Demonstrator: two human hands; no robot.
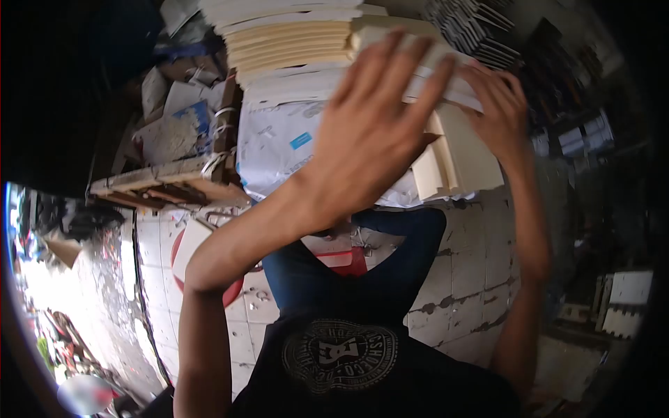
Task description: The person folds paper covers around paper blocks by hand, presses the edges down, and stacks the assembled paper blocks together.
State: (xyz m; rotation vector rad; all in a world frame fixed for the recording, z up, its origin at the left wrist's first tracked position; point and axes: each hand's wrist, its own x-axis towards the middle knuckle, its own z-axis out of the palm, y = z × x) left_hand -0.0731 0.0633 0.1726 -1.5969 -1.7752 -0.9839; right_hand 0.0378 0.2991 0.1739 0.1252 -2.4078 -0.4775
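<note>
My left hand is raised over the stacks with its fingers spread, slightly blurred; whether its palm touches the paper beneath cannot be seen. My right hand is bent round the end of a white folded paper bundle, which lies partly hidden behind my left hand. Below that bundle, a pile of cream paper sections stands near the edge of the work surface. A tall stack of cream and white folded sections rises to the left of my hands.
White printed wrapping lies under the stacks. On the left stands a wooden crate with scraps in it. Dark-covered books are piled at the back right. Between my legs is a red object on the tiled floor.
</note>
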